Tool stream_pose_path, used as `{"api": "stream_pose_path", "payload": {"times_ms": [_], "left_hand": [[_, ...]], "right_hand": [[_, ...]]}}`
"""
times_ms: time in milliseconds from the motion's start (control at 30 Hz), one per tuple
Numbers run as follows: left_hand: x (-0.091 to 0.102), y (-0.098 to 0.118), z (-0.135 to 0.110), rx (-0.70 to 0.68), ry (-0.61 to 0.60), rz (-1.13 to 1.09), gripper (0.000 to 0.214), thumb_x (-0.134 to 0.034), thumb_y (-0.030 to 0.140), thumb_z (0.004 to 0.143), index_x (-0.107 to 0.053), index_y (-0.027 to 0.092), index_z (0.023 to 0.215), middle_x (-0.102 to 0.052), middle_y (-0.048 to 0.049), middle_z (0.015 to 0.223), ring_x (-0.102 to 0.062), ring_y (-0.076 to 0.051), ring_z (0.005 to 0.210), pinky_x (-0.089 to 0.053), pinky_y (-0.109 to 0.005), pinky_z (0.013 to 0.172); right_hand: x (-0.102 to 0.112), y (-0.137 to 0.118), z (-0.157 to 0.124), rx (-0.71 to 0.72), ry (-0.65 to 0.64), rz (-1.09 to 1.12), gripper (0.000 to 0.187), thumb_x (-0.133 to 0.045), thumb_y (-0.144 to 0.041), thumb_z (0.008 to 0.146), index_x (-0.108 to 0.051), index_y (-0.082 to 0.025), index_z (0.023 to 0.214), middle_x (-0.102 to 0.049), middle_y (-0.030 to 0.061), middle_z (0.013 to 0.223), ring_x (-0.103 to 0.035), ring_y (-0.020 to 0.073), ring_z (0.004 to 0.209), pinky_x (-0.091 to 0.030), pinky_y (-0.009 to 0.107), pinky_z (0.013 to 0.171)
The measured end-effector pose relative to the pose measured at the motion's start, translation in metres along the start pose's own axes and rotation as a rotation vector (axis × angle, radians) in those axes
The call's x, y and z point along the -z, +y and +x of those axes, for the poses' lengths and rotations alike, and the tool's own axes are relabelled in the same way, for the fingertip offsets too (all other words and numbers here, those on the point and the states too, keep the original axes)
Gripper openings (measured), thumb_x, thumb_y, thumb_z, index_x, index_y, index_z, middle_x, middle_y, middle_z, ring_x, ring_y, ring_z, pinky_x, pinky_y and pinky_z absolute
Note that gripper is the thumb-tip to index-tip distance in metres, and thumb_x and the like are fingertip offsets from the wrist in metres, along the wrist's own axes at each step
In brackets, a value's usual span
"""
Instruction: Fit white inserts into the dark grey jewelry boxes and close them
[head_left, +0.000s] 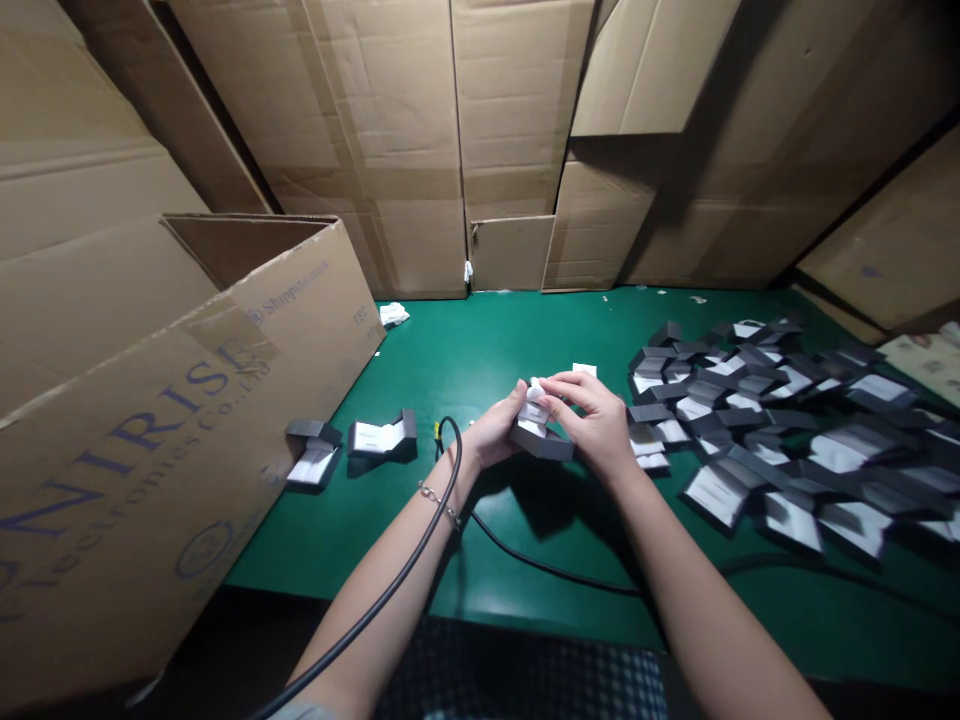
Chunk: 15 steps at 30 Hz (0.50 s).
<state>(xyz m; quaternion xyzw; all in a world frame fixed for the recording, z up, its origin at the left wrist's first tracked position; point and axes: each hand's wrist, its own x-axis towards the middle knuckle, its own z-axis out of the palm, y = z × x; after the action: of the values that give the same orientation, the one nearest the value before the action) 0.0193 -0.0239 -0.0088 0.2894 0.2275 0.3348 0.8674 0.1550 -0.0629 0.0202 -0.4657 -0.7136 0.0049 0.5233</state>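
Through the head camera I see the left hand [495,430] and right hand [589,420] close together over the green worktop [480,345]. Between them the grip is pinching a small dark grey box [541,443], which sits tilted at the fingertips, low against both hands. A white insert [532,410] stands up out of it, with the right fingers [559,392] pressed over its top (too small and crowded for me to tell exactly what it is). A white card [584,370] shows just behind the right hand. Toward the left lie two open grey boxes [381,436] with white linings, beside a large printed cardboard carton [187,420]. On the right, a loose heap of similar boxes [757,420] spreads across the worktop, near the right hand. A black cable [555,568] crosses the worktop beneath the forearms.
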Motion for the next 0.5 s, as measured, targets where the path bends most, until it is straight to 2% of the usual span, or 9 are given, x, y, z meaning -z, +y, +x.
{"api": "stream_pose_path", "payload": {"times_ms": [267,433,500], "left_hand": [[-0.0084,0.0005,-0.0024,-0.044,0.015,-0.036,0.071,-0.081,0.055,0.053,-0.055,0.006,0.096,-0.057,-0.0069,0.079,-0.055,-0.014,0.064,-0.047,-0.024,0.058],[-0.0105,0.0005,-0.0035,-0.036,0.06,-0.012,0.073,-0.081,0.057,0.05,-0.053,0.006,0.093,-0.055,-0.0065,0.077,-0.054,-0.013,0.062,-0.045,-0.023,0.057],[-0.0098,0.0005,-0.0035,-0.046,0.043,-0.005,0.072,-0.081,0.058,0.052,-0.053,0.006,0.094,-0.056,-0.0072,0.079,-0.054,-0.014,0.064,-0.046,-0.024,0.059]], "right_hand": [[0.0002,-0.0033,0.0006,-0.031,0.004,0.081,0.019,-0.06,-0.026,0.08,-0.069,-0.012,0.09,-0.059,0.0028,0.09,-0.055,0.0025,0.084,-0.046,0.012,0.074],[0.0002,-0.0025,0.0003,-0.047,-0.007,0.105,0.018,-0.061,-0.025,0.08,-0.069,-0.013,0.089,-0.059,0.0032,0.089,-0.055,0.0031,0.083,-0.047,0.013,0.074],[0.0005,-0.0024,0.0001,-0.05,-0.015,0.121,0.018,-0.06,-0.025,0.08,-0.069,-0.013,0.089,-0.058,0.0036,0.089,-0.055,0.0032,0.084,-0.047,0.014,0.075]]}}
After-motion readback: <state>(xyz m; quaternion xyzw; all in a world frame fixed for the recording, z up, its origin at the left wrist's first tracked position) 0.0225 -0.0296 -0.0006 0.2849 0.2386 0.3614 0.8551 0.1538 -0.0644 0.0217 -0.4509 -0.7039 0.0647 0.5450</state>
